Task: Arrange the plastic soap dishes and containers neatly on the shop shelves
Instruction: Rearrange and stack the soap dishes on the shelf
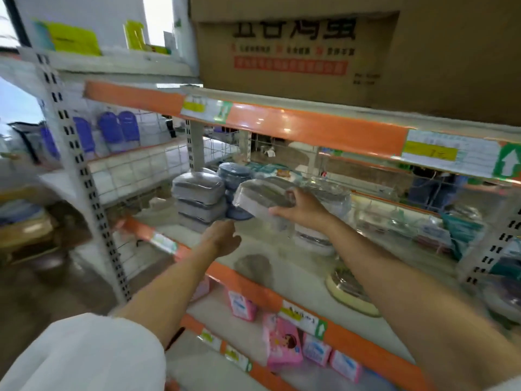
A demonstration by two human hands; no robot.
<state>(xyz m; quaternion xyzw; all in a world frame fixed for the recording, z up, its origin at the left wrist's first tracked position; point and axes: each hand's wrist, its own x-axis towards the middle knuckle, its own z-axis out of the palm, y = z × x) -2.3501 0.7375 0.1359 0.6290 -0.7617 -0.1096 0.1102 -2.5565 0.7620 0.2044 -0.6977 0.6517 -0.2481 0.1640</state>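
Note:
My right hand (303,206) grips a grey soap dish wrapped in clear plastic (260,197), held in the air above the middle shelf (282,266). Below and left of it, my left hand (225,238) hovers over the shelf with loosely curled fingers and holds nothing. Behind the held dish, a stack of grey lidded containers (198,200) stands on the shelf, with blue round ones (235,172) beside it. A stack of white wrapped dishes (315,238) stands under my right wrist. A cream dish (351,294) lies near the shelf's front edge.
A large cardboard box (310,52) sits on the shelf above. Pink packets (283,345) line the shelf below. Orange-edged rails (310,128) and a perforated upright (81,176) frame the bay. Teal packaged goods (462,232) lie at the right.

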